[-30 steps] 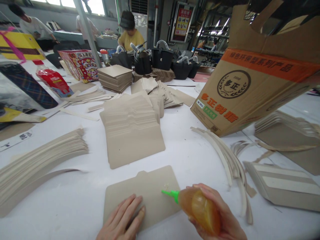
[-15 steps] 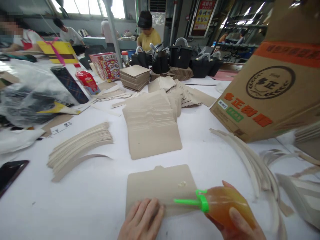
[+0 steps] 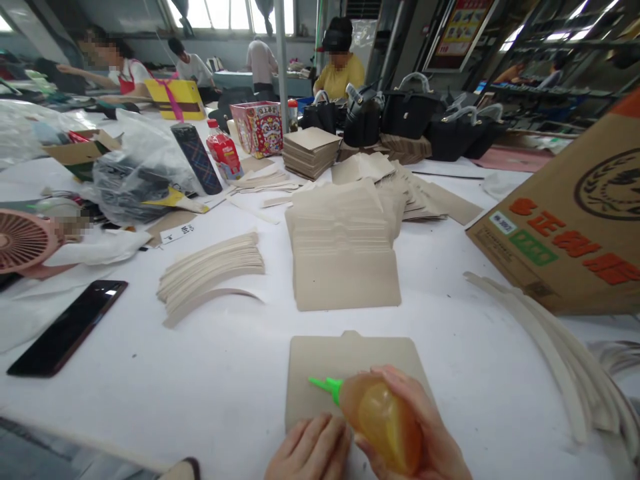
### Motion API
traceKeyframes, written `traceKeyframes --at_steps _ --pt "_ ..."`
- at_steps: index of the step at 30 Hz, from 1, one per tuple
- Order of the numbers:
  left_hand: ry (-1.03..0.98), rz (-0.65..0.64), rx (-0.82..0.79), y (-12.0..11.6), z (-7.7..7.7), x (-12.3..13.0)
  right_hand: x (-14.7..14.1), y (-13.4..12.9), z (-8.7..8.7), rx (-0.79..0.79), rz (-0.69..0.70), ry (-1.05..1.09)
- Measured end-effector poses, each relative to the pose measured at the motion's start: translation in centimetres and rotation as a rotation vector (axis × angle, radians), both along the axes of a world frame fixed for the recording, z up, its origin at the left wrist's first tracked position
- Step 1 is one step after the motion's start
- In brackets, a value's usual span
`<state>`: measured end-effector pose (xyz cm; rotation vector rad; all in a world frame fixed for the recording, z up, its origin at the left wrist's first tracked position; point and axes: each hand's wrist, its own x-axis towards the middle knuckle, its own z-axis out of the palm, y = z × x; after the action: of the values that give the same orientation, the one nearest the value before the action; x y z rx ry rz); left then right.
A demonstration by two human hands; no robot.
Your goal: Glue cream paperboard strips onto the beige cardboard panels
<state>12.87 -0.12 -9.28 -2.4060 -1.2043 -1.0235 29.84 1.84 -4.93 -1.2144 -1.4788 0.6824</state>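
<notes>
My right hand (image 3: 420, 413) is wrapped round a squeeze bottle (image 3: 376, 419) of amber liquid, tilted with its green nozzle pointing left. The nozzle tip hovers over a grey-beige board (image 3: 320, 357) with rounded corners and a small tab on its far edge. My left hand (image 3: 313, 447) lies with its fingers on the near edge of that board, just left of the bottle. Beyond the board is a fanned pile of similar boards (image 3: 347, 280). The bottle and my right hand cover the board's near right part.
Curved strips (image 3: 215, 270) lie in a bundle at left, more strips (image 3: 550, 353) at right. A phone (image 3: 67, 328) and a pink fan (image 3: 27, 243) are far left. A large cardboard box (image 3: 565, 233) stands right. Black handbags (image 3: 410, 117) are at the back, with people beyond.
The bottle in my right hand has moved left over the board, its nozzle now further from the right edge. My left hand stays on the near edge. The whole view has shifted left.
</notes>
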Motion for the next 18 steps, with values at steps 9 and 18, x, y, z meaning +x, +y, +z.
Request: traceKeyframes --at_steps 9,18 --pt "-0.009 0.0 -0.019 -0.4 0.0 -0.1 1.2 0.4 0.5 0.097 0.077 -0.176" --pt "0.203 -0.042 0.008 0.1 0.1 -1.3 -1.2 0.5 0.2 -0.494 -0.122 0.625"
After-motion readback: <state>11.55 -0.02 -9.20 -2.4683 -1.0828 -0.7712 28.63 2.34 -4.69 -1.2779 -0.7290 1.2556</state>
